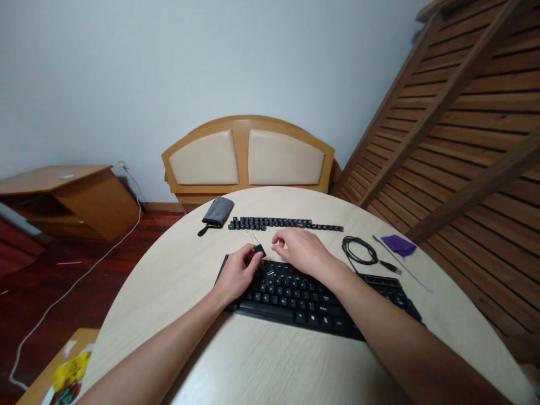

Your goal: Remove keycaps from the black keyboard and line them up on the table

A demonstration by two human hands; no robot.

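Note:
My left hand (239, 274) pinches the black handle of a wire keycap puller (259, 250). Thin wire loops stick out from both ends of it, the lower one over the keyboard's keys. Just to the right, above the back edge of the black keyboard (265, 311), hovers my right hand (300, 247). Its fingers are bent and slightly apart, with nothing visible between them. The keyboard lies flat under both forearms, its upper left part partly hidden by my hands. Behind it, loose black keycaps (291, 223) stand in rows.
A grey pouch (218, 211) lies at the table's back left. To the right are a coiled USB cable (359, 250), a thin rod (403, 264) and a purple cloth (399, 245). The round table (164, 292) faces a wooden headboard (241, 147); slatted wood leans at right.

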